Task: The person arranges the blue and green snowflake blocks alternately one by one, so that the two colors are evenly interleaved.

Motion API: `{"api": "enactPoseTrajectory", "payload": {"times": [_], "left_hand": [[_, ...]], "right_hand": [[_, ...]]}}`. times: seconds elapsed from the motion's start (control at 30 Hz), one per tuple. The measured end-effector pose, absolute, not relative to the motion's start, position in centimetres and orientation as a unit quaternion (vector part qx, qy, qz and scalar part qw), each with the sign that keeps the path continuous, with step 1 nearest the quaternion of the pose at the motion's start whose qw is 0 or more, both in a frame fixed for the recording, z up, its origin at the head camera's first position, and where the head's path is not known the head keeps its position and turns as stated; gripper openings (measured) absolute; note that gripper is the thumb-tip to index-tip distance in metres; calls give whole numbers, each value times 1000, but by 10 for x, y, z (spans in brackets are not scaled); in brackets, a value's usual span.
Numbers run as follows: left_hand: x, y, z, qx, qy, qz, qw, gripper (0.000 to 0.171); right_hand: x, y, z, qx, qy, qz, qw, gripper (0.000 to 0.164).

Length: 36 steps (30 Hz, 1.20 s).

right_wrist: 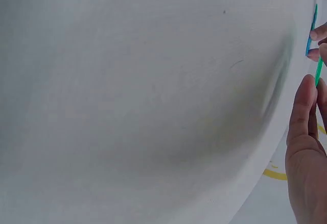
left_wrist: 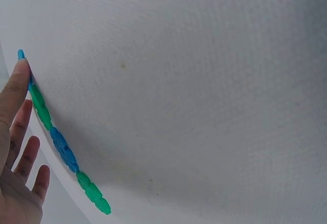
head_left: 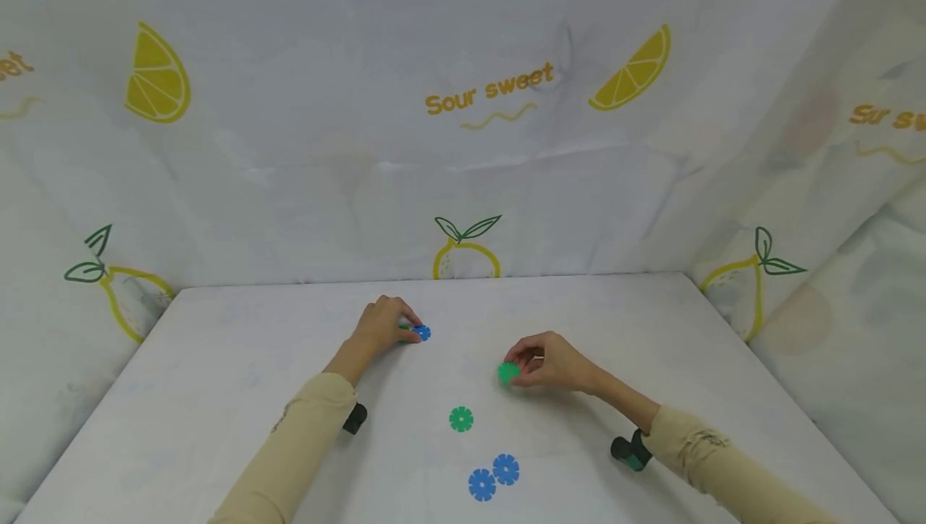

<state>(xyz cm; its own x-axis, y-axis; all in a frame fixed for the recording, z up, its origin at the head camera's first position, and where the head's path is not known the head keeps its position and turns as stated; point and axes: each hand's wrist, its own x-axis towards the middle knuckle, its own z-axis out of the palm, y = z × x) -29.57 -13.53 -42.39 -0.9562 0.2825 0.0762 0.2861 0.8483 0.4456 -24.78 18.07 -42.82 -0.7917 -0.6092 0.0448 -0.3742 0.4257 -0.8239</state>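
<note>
Over the far middle of the table my left hand (head_left: 381, 325) pinches the end of a row of joined snowflake discs. In the left wrist view this chain (left_wrist: 63, 148) alternates blue and green, and the thumb presses on its blue end disc. The head view shows mainly one blue disc (head_left: 423, 333) of it, with the rest behind the fingers. Nearer and to the right, my right hand (head_left: 553, 363) holds a single green snowflake disc (head_left: 509, 373) between thumb and fingers. That disc appears edge-on in the right wrist view, apart from the chain.
A loose green disc (head_left: 461, 419) lies on the white table (head_left: 239, 379) between the arms. Two blue discs (head_left: 481, 485) lie side by side nearer the front. Black wrist cameras (head_left: 631, 452) hang under both sleeves. A lemon-printed cloth (head_left: 304, 210) stands along the back and sides.
</note>
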Motion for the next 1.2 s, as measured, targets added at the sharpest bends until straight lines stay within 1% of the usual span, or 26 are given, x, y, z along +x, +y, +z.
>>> {"api": "enactPoseTrajectory", "payload": {"times": [0.27,0.47,0.83,1.2], "left_hand": [[-296,-135,-424,-151,-959,-240,7,22],[-293,-135,-421,-157,-956,-247,10,22],[-292,-136,-423,-153,-957,-246,6,22],[-297,-135,-425,-147,-960,-240,9,22]], "right_hand": [[-255,173,-425,-280,856,-422,105,27],[-265,165,-424,-270,863,-415,99,27],[-282,126,-415,-251,850,-454,87,26],[-298,96,-415,-227,852,-466,76,25]]}}
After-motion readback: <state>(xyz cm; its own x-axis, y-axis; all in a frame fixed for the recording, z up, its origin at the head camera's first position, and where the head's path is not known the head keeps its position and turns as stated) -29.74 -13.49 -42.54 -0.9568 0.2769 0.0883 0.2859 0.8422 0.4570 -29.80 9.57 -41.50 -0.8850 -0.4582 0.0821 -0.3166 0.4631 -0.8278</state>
